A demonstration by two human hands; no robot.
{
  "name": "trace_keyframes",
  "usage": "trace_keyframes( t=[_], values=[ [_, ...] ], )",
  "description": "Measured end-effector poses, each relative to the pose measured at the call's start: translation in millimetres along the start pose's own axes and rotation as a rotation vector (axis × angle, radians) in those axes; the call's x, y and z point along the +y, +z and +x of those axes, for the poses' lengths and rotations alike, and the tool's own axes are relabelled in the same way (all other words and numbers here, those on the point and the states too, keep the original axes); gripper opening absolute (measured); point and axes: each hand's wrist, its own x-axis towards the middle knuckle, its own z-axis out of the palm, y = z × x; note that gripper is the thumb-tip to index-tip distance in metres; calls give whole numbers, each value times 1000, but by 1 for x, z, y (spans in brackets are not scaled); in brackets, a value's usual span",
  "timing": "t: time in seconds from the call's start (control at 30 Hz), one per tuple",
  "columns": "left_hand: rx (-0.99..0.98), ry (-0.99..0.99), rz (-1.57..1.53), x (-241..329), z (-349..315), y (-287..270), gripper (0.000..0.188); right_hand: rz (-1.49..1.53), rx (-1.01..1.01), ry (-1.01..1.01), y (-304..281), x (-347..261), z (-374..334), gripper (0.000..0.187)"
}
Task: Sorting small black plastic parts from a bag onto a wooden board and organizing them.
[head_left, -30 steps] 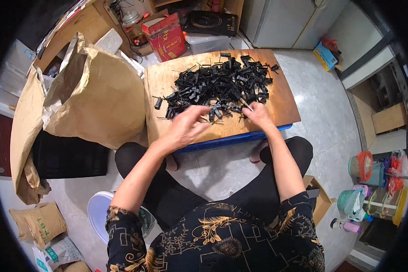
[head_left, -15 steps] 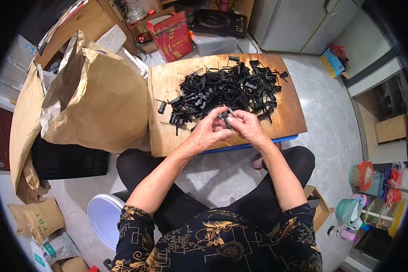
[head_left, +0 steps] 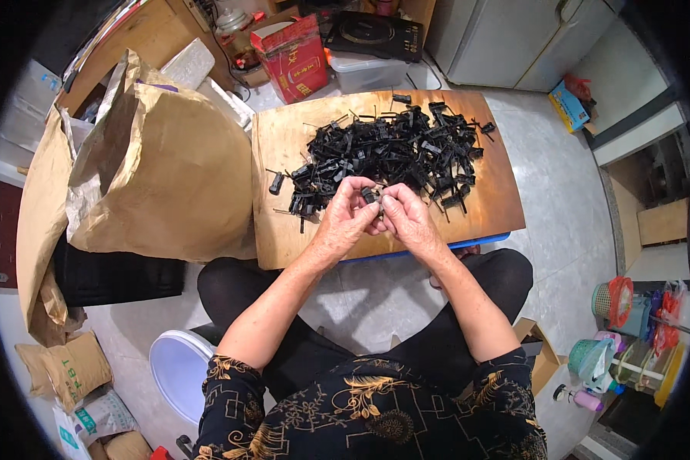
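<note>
Two hands met over the near edge of the board: our left hand [head_left: 346,218] and right hand [head_left: 408,218], fingertips pinched together on one small black plastic part [head_left: 370,195]. Both hands were closed around it, thumbs and forefingers pressed in; how the piece was shaped we could not tell, since the fingers covered most of it. It sat just in front of the pile of black parts [head_left: 387,157], held slightly above the wood.

We noted the pile as matte, angular clips and thin pins, tangled, spread across the middle and far half of the wooden board [head_left: 284,222]. One stubby piece [head_left: 276,182] lay apart to the left. The board was pale, smooth plywood with rounded corners and a blue edge below.

To the left a large crumpled brown paper sack [head_left: 169,176] leaned against the board, its mouth open. A red carton [head_left: 297,57] and a clear plastic tub [head_left: 369,73] stood beyond the far edge. The floor [head_left: 560,199] was grey glossy tile. A white stool [head_left: 178,368] showed beside our left knee.
</note>
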Motion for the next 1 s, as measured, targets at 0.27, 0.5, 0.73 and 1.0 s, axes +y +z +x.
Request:
trace_keyframes(
  t=[0.27, 0.5, 0.73, 1.0],
  values=[
    [-47, -7, 76, 3, 0, -5, 30, -177, -79, 4, -3, -6, 0, 21],
    [-77, -43, 38, 5, -1, -7, 29, -212, -113, 15, -5, -4, -1, 22],
    [-106, -63, 106, 3, 1, -9, 26, -235, -183, 72, -12, -2, -2, 21],
    [-122, -46, 132, 2, 0, -11, 24, -264, -199, 78, -12, -4, -3, 21]
  ],
)
